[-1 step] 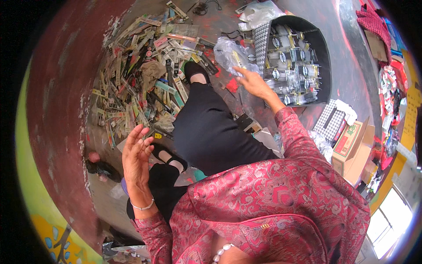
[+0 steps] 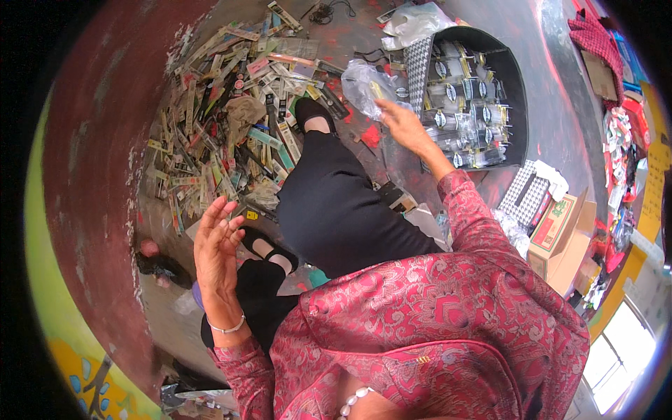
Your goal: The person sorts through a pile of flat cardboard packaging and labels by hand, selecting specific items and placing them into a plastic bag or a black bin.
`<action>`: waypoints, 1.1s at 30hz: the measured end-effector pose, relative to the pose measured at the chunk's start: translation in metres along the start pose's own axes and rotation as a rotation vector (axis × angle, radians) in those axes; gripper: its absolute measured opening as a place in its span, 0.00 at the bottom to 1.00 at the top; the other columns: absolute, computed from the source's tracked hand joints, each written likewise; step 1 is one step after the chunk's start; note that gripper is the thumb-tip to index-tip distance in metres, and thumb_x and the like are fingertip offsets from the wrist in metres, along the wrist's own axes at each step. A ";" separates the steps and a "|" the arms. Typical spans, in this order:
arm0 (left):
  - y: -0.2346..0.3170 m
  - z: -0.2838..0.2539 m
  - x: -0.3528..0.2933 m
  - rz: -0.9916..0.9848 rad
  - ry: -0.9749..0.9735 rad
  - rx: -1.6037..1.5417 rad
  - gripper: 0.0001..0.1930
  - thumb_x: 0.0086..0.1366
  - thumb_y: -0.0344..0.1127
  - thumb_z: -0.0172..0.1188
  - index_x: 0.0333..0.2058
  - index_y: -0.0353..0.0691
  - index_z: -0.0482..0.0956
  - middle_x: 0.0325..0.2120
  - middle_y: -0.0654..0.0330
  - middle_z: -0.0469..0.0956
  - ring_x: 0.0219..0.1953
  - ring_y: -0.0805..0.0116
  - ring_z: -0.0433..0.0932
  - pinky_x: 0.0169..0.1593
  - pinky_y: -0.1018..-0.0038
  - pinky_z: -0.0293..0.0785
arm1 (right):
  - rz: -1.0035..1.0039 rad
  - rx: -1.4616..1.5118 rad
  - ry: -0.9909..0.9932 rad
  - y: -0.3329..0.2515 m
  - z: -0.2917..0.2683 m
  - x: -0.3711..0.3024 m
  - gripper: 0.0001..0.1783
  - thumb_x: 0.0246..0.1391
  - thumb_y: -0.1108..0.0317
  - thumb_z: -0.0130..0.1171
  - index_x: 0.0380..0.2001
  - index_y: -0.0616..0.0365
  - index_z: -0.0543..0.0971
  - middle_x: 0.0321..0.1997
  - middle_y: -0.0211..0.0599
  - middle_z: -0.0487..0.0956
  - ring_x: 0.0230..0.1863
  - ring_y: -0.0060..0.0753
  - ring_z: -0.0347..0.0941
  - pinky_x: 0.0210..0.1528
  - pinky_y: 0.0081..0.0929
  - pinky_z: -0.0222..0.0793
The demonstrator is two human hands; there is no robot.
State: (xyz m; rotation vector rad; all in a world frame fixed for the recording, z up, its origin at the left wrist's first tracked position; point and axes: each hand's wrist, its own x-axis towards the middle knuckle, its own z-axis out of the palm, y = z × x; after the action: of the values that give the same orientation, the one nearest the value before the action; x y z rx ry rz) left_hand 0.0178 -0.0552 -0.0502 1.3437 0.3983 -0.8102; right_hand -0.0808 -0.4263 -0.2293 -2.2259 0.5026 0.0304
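Note:
My left hand [image 2: 218, 248] is raised by my left knee, palm turned inward. Its fingers are loosely bent and apart, with nothing seen in them. My right hand [image 2: 406, 129] reaches out to the right of my legs, fingers stretched toward a clear plastic bag [image 2: 361, 85] with something yellowish in it. Whether the fingertips touch the bag I cannot tell. Beyond that hand lies a dark open case [image 2: 516, 91] with a houndstooth-patterned side, filled with several rows of small clear packets bearing round dark labels. A large heap of long, narrow packaged items [image 2: 203, 126] spreads over the floor at the left.
Crumpled brown paper [image 2: 243, 115] lies on the heap. A white plastic bag [image 2: 413, 24] rests above the case. An open cardboard box [image 2: 560, 238] and a houndstooth box [image 2: 521, 187] stand at the right. My shoes are at the heap's edge. A dark red wall [image 2: 91, 175] curves along the left.
My right hand's fingers have shifted slightly, and the index finger looks less extended. My left hand is nearly still.

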 end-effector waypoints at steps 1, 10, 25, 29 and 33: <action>0.000 -0.001 -0.001 0.025 0.015 -0.011 0.23 0.58 0.31 0.51 0.52 0.33 0.61 0.45 0.56 0.68 0.39 0.71 0.72 0.40 0.79 0.69 | 0.029 0.093 0.098 -0.007 -0.003 0.006 0.16 0.51 0.69 0.47 0.45 0.57 0.72 0.41 0.45 0.76 0.43 0.48 0.71 0.44 0.35 0.66; 0.007 -0.003 -0.004 0.024 -0.098 0.027 0.20 0.57 0.33 0.51 0.49 0.35 0.65 0.42 0.58 0.72 0.39 0.72 0.73 0.41 0.79 0.68 | 0.198 -0.041 -0.153 0.013 0.017 0.080 0.22 0.49 0.68 0.49 0.49 0.63 0.67 0.36 0.48 0.77 0.27 0.37 0.76 0.25 0.28 0.71; -0.041 0.007 -0.020 0.533 -0.442 1.512 0.16 0.57 0.44 0.52 0.22 0.37 0.77 0.19 0.49 0.75 0.27 0.50 0.76 0.29 0.59 0.71 | -0.369 -0.161 -0.340 -0.245 -0.042 0.147 0.18 0.51 0.57 0.54 0.23 0.63 0.75 0.19 0.33 0.74 0.19 0.20 0.68 0.22 0.19 0.64; -0.043 0.002 -0.034 0.450 -0.522 1.506 0.09 0.50 0.36 0.54 0.21 0.37 0.78 0.20 0.50 0.77 0.27 0.52 0.77 0.29 0.61 0.73 | -0.878 -0.520 -0.514 -0.305 0.048 0.162 0.13 0.46 0.59 0.53 0.27 0.58 0.77 0.27 0.46 0.77 0.31 0.46 0.73 0.34 0.36 0.67; -0.040 -0.015 -0.040 0.401 -0.502 1.571 0.09 0.49 0.35 0.53 0.22 0.35 0.77 0.22 0.49 0.76 0.28 0.56 0.78 0.29 0.65 0.74 | -0.980 -0.916 -0.748 -0.273 0.148 0.177 0.23 0.42 0.61 0.58 0.45 0.52 0.71 0.46 0.46 0.70 0.45 0.48 0.69 0.44 0.37 0.66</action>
State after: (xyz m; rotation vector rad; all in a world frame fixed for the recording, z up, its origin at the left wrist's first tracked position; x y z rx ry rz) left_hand -0.0348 -0.0304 -0.0539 2.3875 -1.1357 -1.0800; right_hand 0.2033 -0.2212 -0.1587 -2.8025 -1.2369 0.6476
